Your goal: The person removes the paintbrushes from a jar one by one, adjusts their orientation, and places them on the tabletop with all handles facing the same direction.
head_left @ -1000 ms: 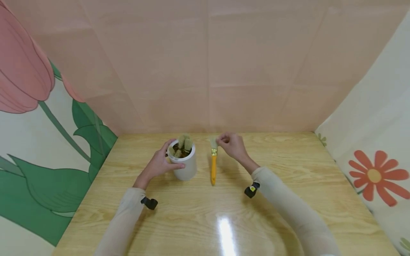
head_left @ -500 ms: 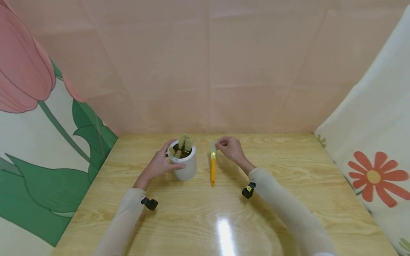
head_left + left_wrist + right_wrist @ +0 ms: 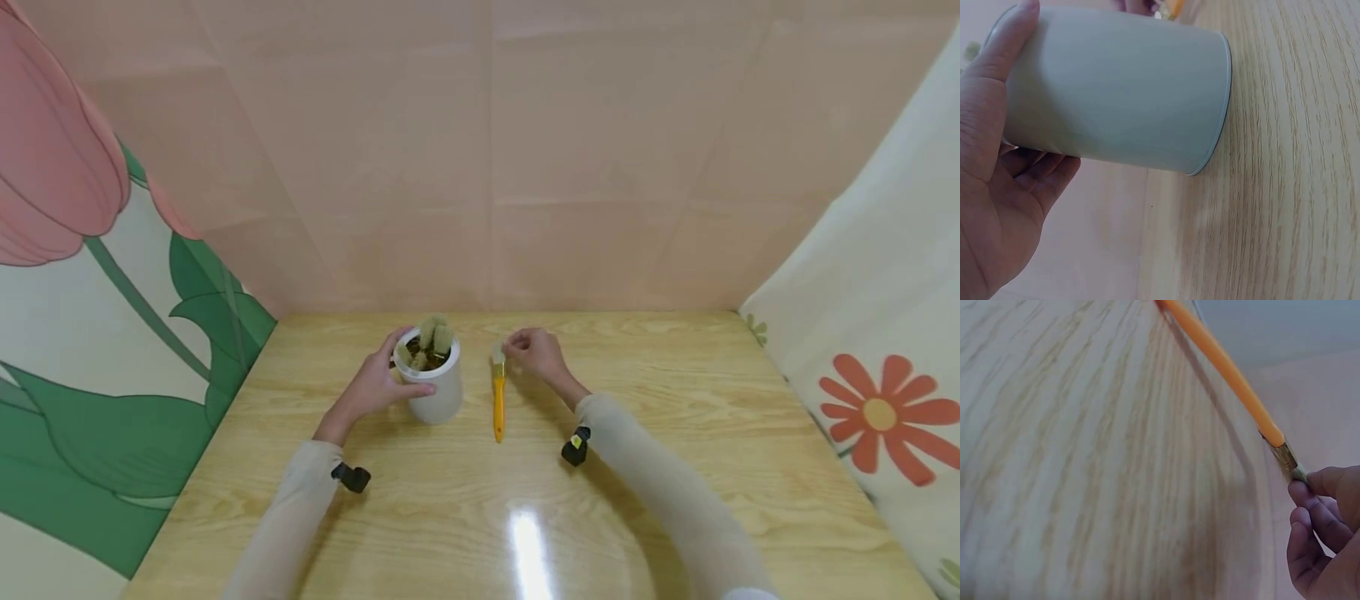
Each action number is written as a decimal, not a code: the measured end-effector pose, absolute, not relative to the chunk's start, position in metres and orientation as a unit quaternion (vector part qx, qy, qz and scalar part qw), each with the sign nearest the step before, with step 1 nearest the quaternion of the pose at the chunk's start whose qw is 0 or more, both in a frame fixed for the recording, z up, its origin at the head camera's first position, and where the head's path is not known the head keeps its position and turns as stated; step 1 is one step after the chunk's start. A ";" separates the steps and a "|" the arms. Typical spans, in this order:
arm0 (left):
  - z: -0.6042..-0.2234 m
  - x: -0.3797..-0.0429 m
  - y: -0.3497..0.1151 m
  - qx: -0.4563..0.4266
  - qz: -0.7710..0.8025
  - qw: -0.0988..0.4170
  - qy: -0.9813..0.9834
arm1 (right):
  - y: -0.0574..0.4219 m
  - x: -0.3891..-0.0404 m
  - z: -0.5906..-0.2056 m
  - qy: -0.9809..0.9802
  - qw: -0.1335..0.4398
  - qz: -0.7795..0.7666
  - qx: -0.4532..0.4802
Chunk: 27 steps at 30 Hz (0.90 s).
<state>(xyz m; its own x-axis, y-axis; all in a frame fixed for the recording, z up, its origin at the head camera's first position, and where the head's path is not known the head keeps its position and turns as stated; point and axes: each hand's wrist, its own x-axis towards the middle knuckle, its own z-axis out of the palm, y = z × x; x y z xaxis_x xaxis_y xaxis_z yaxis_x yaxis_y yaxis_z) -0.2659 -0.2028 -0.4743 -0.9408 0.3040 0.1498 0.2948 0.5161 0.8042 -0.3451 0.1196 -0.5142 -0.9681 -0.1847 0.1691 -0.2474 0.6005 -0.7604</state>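
My left hand grips a white cylindrical pot around its upper part, thumb in front and fingers behind. Several brushes stand inside it, pale bristles up; their handles are hidden. In the left wrist view the pot stands with its base at the table. My right hand pinches the bristles of a paintbrush with an orange handle and a gold metal band. In the right wrist view the paintbrush slants, bristle end raised between thumb and index finger, the handle's far end low by the table.
The light wooden table stretches around both hands. A pink backdrop rises at its back edge. Printed flower cloths hang at the sides, a tulip cloth left and a daisy cloth right.
My right hand has come slightly toward me and to the left, with the paintbrush turning a little about its length. The left hand and the pot have hardly moved.
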 end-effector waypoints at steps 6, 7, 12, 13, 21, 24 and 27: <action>-0.476 -0.266 -0.202 0.183 0.467 0.007 0.865 | 0.122 -0.348 -0.523 -0.898 0.034 0.422 0.123; -0.476 -0.266 -0.202 0.183 0.467 0.007 0.865 | 0.122 -0.349 -0.525 -0.899 0.034 0.419 0.123; -0.474 -0.267 -0.200 0.176 0.465 0.005 0.868 | 0.123 -0.352 -0.528 -0.903 0.036 0.406 0.135; -0.474 -0.267 -0.200 0.176 0.464 0.005 0.868 | 0.123 -0.352 -0.528 -0.904 0.034 0.404 0.136; -0.473 -0.267 -0.200 0.173 0.459 0.007 0.871 | 0.124 -0.354 -0.532 -0.911 0.023 0.391 0.129; -0.474 -0.267 -0.201 0.173 0.459 0.007 0.871 | 0.124 -0.353 -0.532 -0.912 0.019 0.390 0.127; -0.475 -0.267 -0.201 0.176 0.459 0.010 0.871 | 0.124 -0.351 -0.528 -0.919 0.019 0.377 0.116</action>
<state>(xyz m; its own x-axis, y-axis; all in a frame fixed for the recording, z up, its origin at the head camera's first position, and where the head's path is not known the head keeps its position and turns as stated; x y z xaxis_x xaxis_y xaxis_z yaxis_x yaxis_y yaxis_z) -0.2669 -0.2014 -0.4745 -0.9381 0.3151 0.1437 0.2966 0.5166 0.8032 -0.3507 0.1240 -0.5277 -0.9723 -0.1996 0.1218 -0.2276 0.6881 -0.6890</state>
